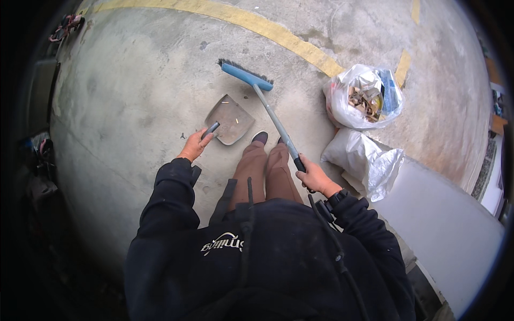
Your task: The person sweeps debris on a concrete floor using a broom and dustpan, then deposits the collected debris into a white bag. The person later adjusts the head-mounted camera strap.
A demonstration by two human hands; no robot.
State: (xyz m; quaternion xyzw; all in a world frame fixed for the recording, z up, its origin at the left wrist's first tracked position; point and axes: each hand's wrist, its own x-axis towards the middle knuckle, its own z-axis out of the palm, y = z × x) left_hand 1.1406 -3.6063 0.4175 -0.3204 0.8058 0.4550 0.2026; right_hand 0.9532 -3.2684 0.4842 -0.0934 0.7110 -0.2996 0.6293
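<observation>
My left hand grips the dark handle of a long-handled dustpan, whose grey pan is at floor level left of my feet. Two small cigarette butts and some dust lie in the pan. My right hand is closed around the black grip of a broom with a grey metal pole. Its blue head with dark bristles is beyond the pan, bristles facing away from me. A small dark bit lies on the floor between the broom head and the pan.
A clear plastic bag holding brown scraps and other rubbish stands at the right. Nearer me, a white sack lies against a pale flat panel. A yellow line curves across the concrete floor. Dark objects line the left edge.
</observation>
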